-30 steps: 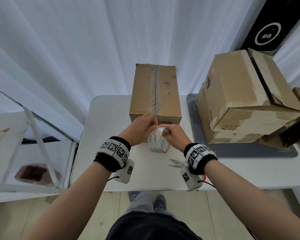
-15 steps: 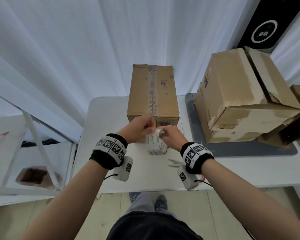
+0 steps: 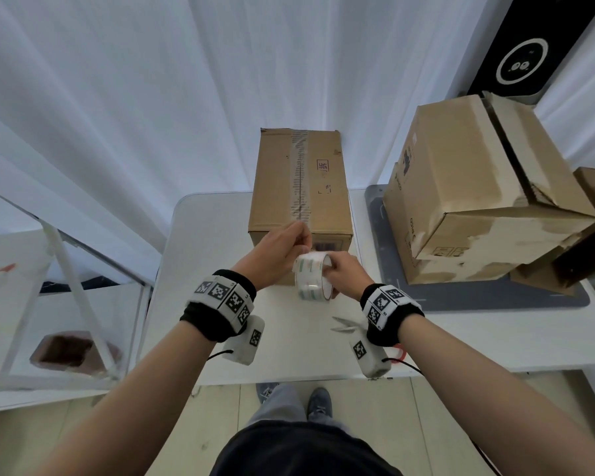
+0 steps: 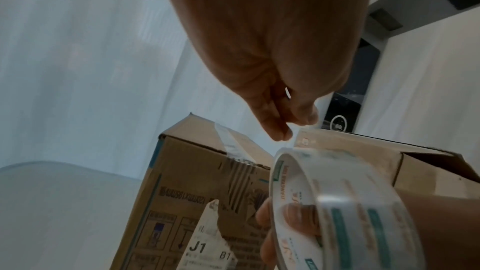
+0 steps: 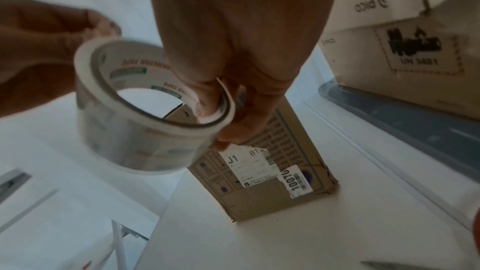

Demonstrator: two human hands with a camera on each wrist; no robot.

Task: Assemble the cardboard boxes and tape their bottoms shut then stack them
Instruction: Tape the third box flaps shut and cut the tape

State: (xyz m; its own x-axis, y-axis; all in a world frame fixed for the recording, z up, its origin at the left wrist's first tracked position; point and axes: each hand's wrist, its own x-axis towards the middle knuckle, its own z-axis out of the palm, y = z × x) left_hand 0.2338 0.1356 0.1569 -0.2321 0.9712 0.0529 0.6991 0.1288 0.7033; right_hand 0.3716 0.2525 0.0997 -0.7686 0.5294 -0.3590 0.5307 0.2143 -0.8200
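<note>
A closed cardboard box (image 3: pixel 299 187) stands on the white table (image 3: pixel 203 269), with a strip of clear tape along its top seam. Just in front of its near face, my right hand (image 3: pixel 327 269) grips a roll of clear tape (image 3: pixel 313 281), thumb inside the core (image 5: pixel 207 108). My left hand (image 3: pixel 304 240) is just above the roll, level with the box's near top edge. Its thumb and fingertips (image 4: pixel 283 132) are pinched together on the tape's loose end. The clear strip itself barely shows. In the wrist views the roll (image 4: pixel 337 202) (image 5: pixel 145 110) hangs off the table.
Two larger brown boxes (image 3: pixel 478 187) are stacked on a grey mat (image 3: pixel 478 300) at the right. Scissors (image 3: pixel 344 326) lie on the table under my right wrist. A white metal frame (image 3: pixel 66 269) stands at the left, white curtains behind.
My left hand has lifted off the roll toward the box's near top edge, fingers still pinched. The right hand and the roll have risen slightly.
</note>
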